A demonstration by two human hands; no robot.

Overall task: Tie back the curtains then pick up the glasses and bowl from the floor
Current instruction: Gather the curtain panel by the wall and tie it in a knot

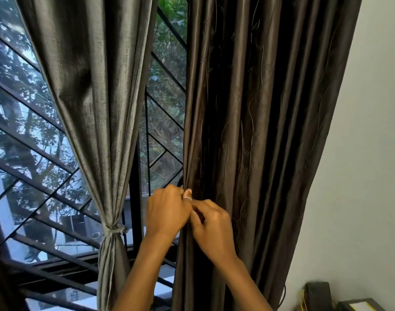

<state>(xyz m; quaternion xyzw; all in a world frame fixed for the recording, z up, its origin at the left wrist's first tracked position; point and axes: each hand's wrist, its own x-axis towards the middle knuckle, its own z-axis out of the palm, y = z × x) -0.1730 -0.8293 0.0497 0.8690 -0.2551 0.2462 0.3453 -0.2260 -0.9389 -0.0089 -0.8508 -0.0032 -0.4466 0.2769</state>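
Fingers [188, 195] of both hands are curling inward and pinching at the window-side edge of the dark curtain [259, 131], knuckles touching, so I am reading this as the gathering-and-tying step. I am working the left hand [167, 209] to bunch the folds from the window side while the right hand [212, 227] is nipping the cloth just beside it. Whether a cord or band is running between the fingertips I cannot tell, since the hands are hiding it. A dark loop is showing just above the left hand, but I cannot say what it is.

Both hands are working low on the panel, near the level where the tie [113, 227] is cinching the grey curtain [97, 108] at the left, which I judge finished. Matching that level is probably the reason for the placement. The dark curtain is hanging loose, its far edge lying against the wall [360, 153], so I am expecting it to need a firm gather before any knot. Glasses and bowl are not showing; the floor is out of view.
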